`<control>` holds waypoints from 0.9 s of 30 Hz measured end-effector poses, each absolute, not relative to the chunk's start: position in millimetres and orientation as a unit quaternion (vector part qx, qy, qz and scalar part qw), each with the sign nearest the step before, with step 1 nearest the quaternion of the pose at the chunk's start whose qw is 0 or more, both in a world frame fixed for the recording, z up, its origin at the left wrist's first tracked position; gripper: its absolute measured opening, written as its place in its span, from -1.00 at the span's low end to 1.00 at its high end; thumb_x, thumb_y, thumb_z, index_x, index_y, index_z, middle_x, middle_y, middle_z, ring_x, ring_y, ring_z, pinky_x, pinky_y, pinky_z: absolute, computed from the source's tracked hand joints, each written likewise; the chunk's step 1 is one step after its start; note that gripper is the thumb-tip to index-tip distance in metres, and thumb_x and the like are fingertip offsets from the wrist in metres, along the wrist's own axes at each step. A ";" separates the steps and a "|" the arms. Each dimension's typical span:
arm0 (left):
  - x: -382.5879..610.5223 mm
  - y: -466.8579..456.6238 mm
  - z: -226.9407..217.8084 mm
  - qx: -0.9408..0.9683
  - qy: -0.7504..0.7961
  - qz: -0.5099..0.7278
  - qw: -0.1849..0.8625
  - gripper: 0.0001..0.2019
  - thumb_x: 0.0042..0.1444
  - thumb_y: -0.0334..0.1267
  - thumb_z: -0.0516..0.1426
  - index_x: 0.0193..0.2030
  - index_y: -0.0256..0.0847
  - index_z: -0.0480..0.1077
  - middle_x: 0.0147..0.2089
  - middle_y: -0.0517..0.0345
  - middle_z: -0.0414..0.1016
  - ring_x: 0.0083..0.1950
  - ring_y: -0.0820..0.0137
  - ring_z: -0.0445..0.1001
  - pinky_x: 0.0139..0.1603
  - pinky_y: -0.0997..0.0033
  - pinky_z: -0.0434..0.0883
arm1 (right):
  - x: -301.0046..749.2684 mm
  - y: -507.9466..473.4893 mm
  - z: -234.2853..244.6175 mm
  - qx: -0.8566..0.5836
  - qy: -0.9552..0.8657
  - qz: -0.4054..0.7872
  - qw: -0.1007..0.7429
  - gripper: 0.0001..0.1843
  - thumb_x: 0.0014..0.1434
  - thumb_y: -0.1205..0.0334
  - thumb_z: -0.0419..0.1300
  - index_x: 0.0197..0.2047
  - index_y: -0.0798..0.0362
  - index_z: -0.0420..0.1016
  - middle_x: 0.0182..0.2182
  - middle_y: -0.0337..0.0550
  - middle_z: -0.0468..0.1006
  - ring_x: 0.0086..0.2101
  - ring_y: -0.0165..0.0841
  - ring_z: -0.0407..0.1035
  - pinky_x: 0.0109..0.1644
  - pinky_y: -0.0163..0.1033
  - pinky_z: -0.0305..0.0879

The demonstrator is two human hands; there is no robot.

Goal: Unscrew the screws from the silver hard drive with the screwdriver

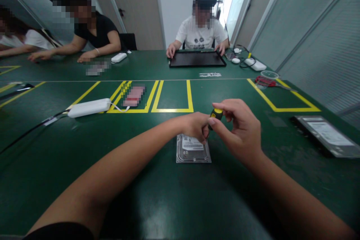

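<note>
Bare left forearm (120,157), emerging from a black fabric sleeve (60,232) cut off by the lower frame edge, reaches across the glossy green desk (140,202) to a silver rectangular metal hard drive with a white label (194,153), taken as the reference point below. The drive lies flat on the desk, label up; its far right part is covered by the left hand (197,125). That hand is bent at the wrist with fingers curled downward; whether it grips anything or touches the drive cannot be determined.

Above the drive's far right corner, the right hand (239,125) pinches a rounded black-and-yellow tool handle (216,114) between thumb and fingers. The handle's lower end is hidden behind the left hand; no tip can be made out.

Well right of the drive lies a larger dark-edged metal unit with a pale label (327,135), blurred, its print illegible. Left of and beyond the drive: a long white plastic power strip (90,107) and a pixelated pinkish object (135,95), identity obscured. Straight beyond the drive, a co-worker in a white shirt (201,37), face masked, has both hands at the sides of a flat black rectangular panel (197,59).
</note>
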State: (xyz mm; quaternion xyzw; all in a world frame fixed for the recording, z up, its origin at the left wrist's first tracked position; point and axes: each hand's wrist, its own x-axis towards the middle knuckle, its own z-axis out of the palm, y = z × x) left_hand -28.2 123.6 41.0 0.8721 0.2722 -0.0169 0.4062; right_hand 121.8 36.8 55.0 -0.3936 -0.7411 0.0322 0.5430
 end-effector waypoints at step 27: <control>-29.4 126.9 36.8 0.873 0.258 -0.029 0.412 -0.70 -0.07 -0.45 0.31 -0.19 -0.25 0.36 -0.32 0.20 0.51 -0.31 0.41 0.46 -0.31 0.43 0.30 | 125.1 37.6 54.4 -0.394 -0.752 0.020 0.529 -0.70 0.23 0.27 0.21 0.04 0.02 0.49 -0.13 -0.13 0.52 -0.17 -0.33 0.39 -0.15 -0.17 0.31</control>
